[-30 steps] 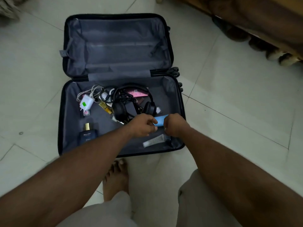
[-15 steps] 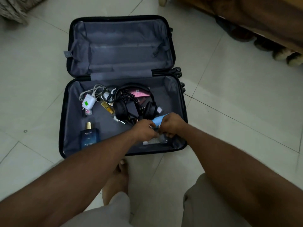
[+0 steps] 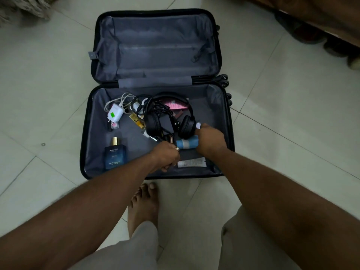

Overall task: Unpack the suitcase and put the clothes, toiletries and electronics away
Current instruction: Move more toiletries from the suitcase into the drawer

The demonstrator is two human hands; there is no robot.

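Fingers of the right hand (image 3: 209,140) curl over the blue tube (image 3: 187,143), gripping its right end; the left hand (image 3: 165,155) is curled too, though whether it holds anything I cannot tell. That tube lies at about four o'clock in the lower half of the open suitcase (image 3: 87,133), with the white tube (image 3: 191,163) just below it at five. Black headphones (image 3: 169,117) sit tangled in cables at twelve from the hands. A risk, I judge: lifting the tube could snag that cable.
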